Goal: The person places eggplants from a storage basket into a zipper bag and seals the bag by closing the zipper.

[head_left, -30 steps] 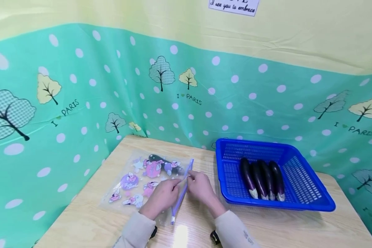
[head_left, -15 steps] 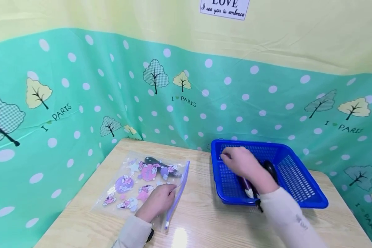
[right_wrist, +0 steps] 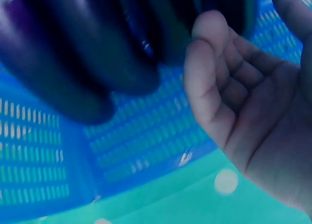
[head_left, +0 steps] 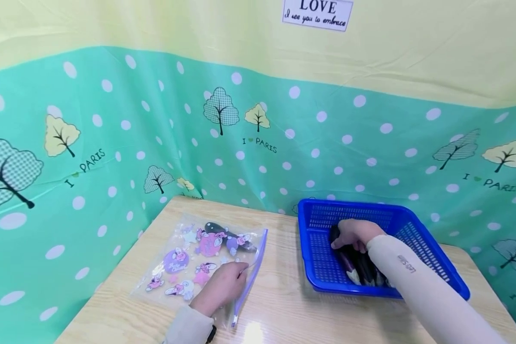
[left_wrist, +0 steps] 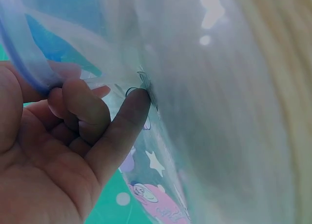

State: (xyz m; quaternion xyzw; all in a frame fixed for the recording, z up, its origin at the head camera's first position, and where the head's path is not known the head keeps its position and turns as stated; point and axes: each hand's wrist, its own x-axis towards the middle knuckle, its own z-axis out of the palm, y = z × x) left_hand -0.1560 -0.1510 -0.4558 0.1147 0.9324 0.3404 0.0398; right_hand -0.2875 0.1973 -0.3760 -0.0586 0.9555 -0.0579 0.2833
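Observation:
A clear printed zip bag (head_left: 172, 282) with a purple slider edge lies flat on the table, a dark eggplant (head_left: 217, 228) inside it. My left hand (head_left: 225, 285) pinches the bag's mouth near the zip. In the left wrist view the bag's film (left_wrist: 195, 112) stands lifted, with a fingertip against it. Over the blue basket (head_left: 305, 253), my right hand (head_left: 356, 232) reaches down to the leftmost eggplant (head_left: 347, 263). Its thumb and bent fingers are spread apart around the dark end in the right wrist view, beside several eggplants (right_wrist: 112, 53).
The wooden table (head_left: 279, 286) carries the bag on its left and the basket on its right. Behind them hangs a green and yellow cloth (head_left: 279, 114) with trees and dots.
My right hand has let go of the bag's mouth, moved right over the basket and dropped down among the eggplants. My left hand stays on the bag's edge.

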